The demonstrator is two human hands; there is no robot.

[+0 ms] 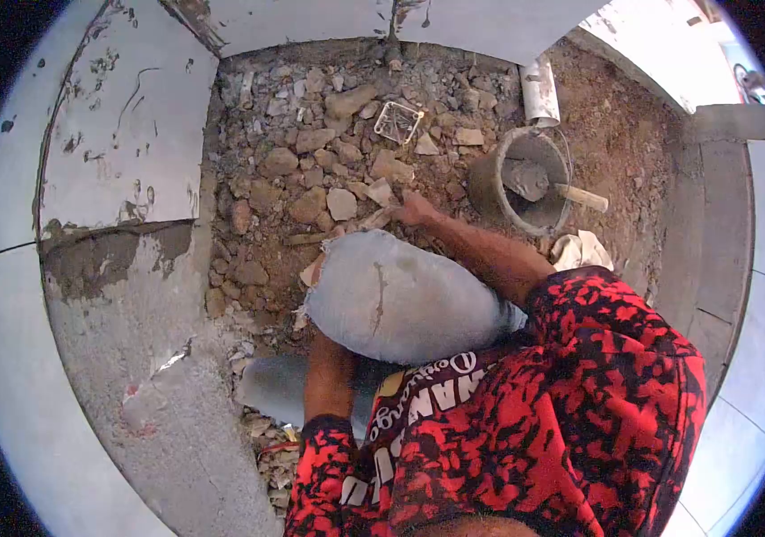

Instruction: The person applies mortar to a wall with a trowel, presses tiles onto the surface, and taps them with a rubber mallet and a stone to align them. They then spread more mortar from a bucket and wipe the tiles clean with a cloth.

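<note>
My right hand (413, 211) is low over the rubble just beyond my raised knee (382, 291). Its fingers look closed at a pale, narrow piece (375, 218), too small and partly covered to name. A light broken stone (379, 191) lies right beside these fingers. Down the near side of the knee runs my left forearm (329, 376). The knee covers most of my left hand (313, 270); only a sliver of skin shows, and its fingers are hidden. Loose stones (307, 205) lie on the soil around both hands.
To the right stands a bucket (488, 183) with grey mortar and a wooden-handled tool (583, 197). Behind it, a white pipe (540, 94) comes down. A square drain grate (399, 123) lies among stones. Tiled walls (132, 125) and a cement ledge (141, 358) bound the left.
</note>
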